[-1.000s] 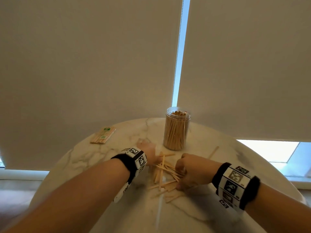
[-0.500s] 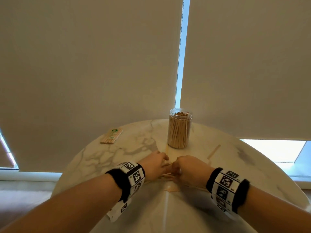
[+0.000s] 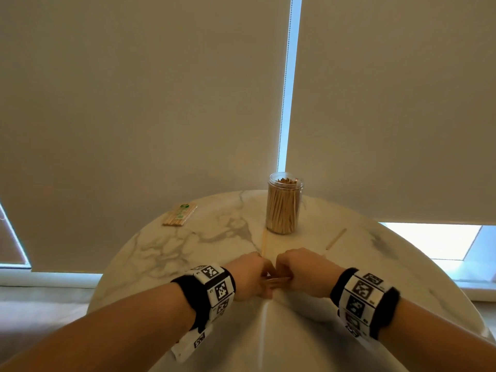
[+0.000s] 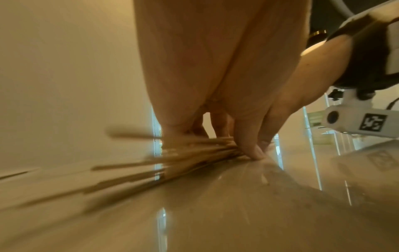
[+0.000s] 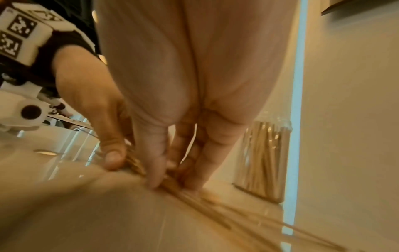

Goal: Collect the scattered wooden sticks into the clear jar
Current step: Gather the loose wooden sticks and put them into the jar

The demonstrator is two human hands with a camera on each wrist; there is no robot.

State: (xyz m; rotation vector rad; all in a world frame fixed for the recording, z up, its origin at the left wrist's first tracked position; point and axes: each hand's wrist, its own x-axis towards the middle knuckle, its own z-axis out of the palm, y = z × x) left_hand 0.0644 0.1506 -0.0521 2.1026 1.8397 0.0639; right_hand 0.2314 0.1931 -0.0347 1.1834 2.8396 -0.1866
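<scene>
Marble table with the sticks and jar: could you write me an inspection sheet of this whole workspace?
Surface: round marble table, glossy.
Job's things: clear jar upright, lidless, packed with sticks; bundle of sticks gathered between both hands; two stray sticks lie near the jar.
Clutter: wrapped stick packet at the far left.
Grips: left hand and right hand both pinch the bundle against the table.
Cables: nothing seen.
Surroundings: roller blinds, daylight through the gaps.
</scene>
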